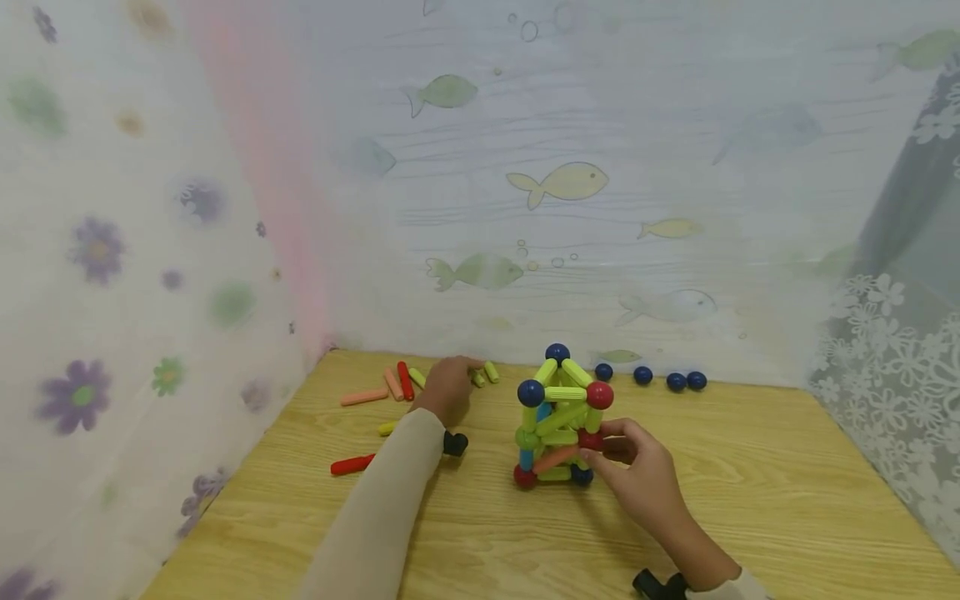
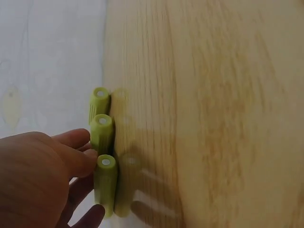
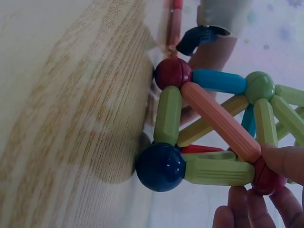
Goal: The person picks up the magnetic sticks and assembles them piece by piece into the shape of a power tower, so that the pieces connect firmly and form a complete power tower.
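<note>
A framework of magnetic rods and balls [image 1: 564,392] stands on the table, mostly lime rods with blue, red and green balls. My right hand [image 1: 648,475] grips it at a red ball [image 3: 269,181] on its right side, thumb over one face and fingertips below. An orange rod [image 3: 221,121] slants from that ball to a lower red ball [image 3: 170,72]. At the table's back edge, my left hand [image 1: 448,387] reaches to a row of short lime rods. In the left wrist view its thumb and forefinger are right at the middle rod [image 2: 102,133], beside a nearer rod [image 2: 105,183].
Left of the left hand lie orange rods [image 1: 364,397], a red rod [image 1: 405,380] and a yellow one [image 1: 387,428]. Another red rod [image 1: 352,464] is partly behind the left sleeve. Several loose blue balls [image 1: 642,375] line the back edge, near the patterned curtain [image 1: 480,208].
</note>
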Tool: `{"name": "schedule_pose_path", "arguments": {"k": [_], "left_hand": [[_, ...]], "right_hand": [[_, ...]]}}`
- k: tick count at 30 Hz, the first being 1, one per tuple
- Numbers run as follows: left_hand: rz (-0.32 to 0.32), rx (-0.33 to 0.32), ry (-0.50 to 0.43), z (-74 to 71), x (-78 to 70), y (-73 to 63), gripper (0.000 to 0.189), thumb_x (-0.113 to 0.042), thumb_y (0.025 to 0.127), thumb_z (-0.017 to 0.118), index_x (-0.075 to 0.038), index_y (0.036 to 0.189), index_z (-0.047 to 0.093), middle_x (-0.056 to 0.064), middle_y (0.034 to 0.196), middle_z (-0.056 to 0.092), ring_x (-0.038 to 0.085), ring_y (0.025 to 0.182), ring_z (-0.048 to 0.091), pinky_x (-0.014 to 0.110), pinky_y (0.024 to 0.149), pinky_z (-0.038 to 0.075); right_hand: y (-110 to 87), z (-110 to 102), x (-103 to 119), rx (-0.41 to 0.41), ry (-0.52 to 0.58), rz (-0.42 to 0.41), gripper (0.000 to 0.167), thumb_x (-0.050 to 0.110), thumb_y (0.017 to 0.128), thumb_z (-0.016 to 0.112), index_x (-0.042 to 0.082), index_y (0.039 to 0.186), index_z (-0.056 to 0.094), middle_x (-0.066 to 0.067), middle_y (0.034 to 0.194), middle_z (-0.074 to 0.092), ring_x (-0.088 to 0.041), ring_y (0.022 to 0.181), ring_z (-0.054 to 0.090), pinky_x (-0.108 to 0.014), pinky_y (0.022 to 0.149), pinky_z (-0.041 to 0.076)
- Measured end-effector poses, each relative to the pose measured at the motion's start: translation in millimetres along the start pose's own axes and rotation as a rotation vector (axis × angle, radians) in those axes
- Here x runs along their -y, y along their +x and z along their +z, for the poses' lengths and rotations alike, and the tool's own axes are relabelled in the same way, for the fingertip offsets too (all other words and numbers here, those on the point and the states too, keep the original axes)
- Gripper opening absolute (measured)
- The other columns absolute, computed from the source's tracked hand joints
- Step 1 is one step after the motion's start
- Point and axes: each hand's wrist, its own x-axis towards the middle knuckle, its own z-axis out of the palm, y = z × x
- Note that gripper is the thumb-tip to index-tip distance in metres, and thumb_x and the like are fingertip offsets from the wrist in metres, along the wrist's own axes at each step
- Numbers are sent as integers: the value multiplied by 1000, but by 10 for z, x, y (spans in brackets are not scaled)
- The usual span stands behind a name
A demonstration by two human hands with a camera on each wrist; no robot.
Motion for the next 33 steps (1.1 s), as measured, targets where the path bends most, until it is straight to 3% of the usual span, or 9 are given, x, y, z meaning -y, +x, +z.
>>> {"name": "schedule_pose_path", "arguments": {"k": [5, 8, 12, 17, 21, 25, 28, 30, 33], "left_hand": [[-58, 11, -164, -56, -59, -67, 41, -8, 111, 44, -22, 145, 62, 1, 148, 60, 24, 125, 63, 36, 86, 54], [-63, 17, -228, -120, -95, -140, 38, -9, 111, 44, -17, 144, 62, 3, 147, 60, 27, 129, 61, 40, 92, 56], [-45, 22, -229, -161, -103, -198, 36, -8, 107, 53, -12, 141, 65, 6, 144, 62, 29, 132, 59, 48, 103, 54], [16, -2, -136, -122, -51, -165, 25, -9, 98, 69, -10, 122, 76, 7, 126, 72, 27, 118, 65, 46, 99, 55], [29, -82, -250, -115, -73, -182, 23, -15, 100, 69, -11, 120, 77, 6, 121, 73, 25, 111, 67, 44, 94, 56], [85, -144, -644, -247, -334, -372, 35, -22, 105, 64, -10, 137, 68, 12, 128, 69, 31, 120, 65, 43, 99, 55], [175, -97, -908, -443, -665, -642, 38, -24, 106, 62, -9, 141, 64, 15, 128, 69, 35, 124, 62, 40, 102, 53], [244, -69, -982, -561, -876, -822, 38, -27, 105, 63, -9, 139, 64, 15, 124, 71, 34, 123, 64, 38, 102, 53], [322, -110, -926, -667, -1091, -1041, 36, -31, 102, 68, -13, 133, 68, 8, 120, 73, 25, 116, 68, 36, 99, 55]], "right_hand": [[4, -3, -4, -1, 5, -6, 30, 22, 91, 82, 12, 115, 68, -4, 115, 73, -18, 101, 75, -23, 82, 60], [5, -1, -1, -2, 6, -8, 29, 21, 91, 83, 12, 114, 68, -4, 114, 73, -18, 101, 75, -23, 82, 60], [5, -1, 7, -1, 4, -10, 30, 21, 91, 82, 11, 115, 68, -5, 115, 74, -19, 101, 75, -21, 82, 59], [-4, 5, 23, -6, 2, 0, 30, 20, 91, 83, 11, 115, 68, -4, 114, 74, -18, 100, 75, -19, 82, 58], [-9, 23, 23, -5, 4, -1, 31, 21, 91, 83, 11, 116, 68, -4, 114, 74, -18, 100, 75, -18, 82, 57], [-9, 32, 16, 1, -2, -3, 31, 23, 91, 83, 11, 115, 68, -4, 114, 74, -18, 100, 75, -19, 82, 58], [-2, 26, 14, 3, -20, 0, 30, 23, 91, 83, 12, 115, 68, -4, 114, 74, -18, 100, 75, -21, 82, 59], [2, 21, 16, -5, -35, 4, 30, 23, 91, 83, 13, 115, 68, -4, 113, 74, -18, 99, 75, -22, 82, 59], [4, 25, 22, -3, -36, 13, 30, 24, 91, 83, 13, 115, 68, -5, 114, 74, -18, 100, 75, -22, 82, 59]]}}
